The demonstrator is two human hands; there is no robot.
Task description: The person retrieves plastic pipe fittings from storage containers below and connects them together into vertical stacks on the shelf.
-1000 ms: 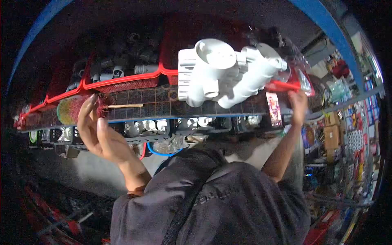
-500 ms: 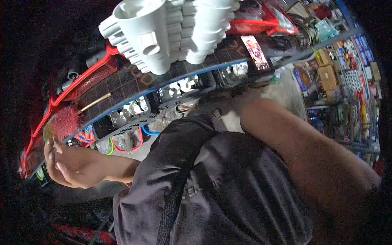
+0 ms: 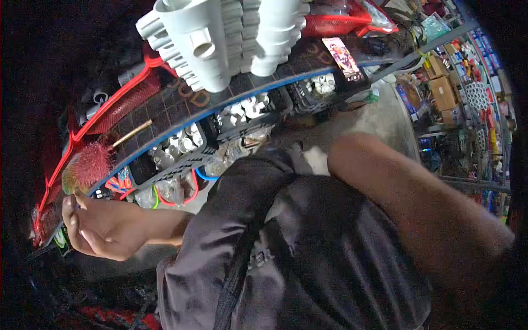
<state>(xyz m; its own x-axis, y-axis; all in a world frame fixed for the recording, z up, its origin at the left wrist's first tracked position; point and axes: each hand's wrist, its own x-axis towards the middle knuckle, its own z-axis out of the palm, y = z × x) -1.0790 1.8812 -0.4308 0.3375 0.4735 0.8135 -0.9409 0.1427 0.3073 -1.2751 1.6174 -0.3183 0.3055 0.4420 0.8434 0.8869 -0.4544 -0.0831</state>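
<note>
Hold left hand [image 3: 104, 228] half-curled just below the duster [image 3: 92, 164], with gaps between fingers and nothing seen in their grasp; can't tell about contact with the bristles. Find the duster lying at the left end of the counter [image 3: 165, 110], with handle slanting up toward the white fittings [image 3: 220, 63]. See only the bare right arm [image 3: 407, 192], close to the camera; can't see the right hand, so can't tell its grip. Judge this a pause near the duster, not a grasp; would need wider fingers and a short reach to take hold. Compared with a second ago, note right hand gone from beside the red basket [image 3: 341, 25] near the phone [image 3: 342, 59], left hand lower in view, and counter now tilted. Against half a second ago, notice little change.
</note>
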